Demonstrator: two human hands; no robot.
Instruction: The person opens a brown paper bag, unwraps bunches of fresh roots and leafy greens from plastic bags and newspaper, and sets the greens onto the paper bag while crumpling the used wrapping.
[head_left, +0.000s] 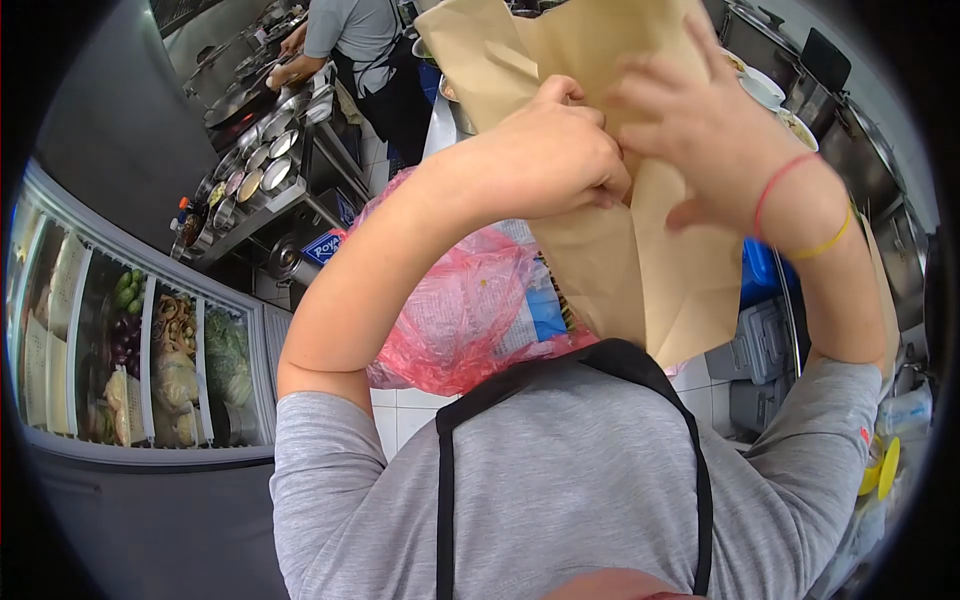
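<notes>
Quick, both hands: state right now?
Left hand: closed, apparently holding the brown paper.
Right hand: open, motion-blurred, nothing visibly held.

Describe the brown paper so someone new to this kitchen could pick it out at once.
Find the grey shirt at the bottom centre of the picture. Just above it, the brown paper spreads upward behind the left hand and the right hand. Its creased, opaque tan surface sets it apart from the crinkled, translucent pink plastic to its left in view.
</notes>
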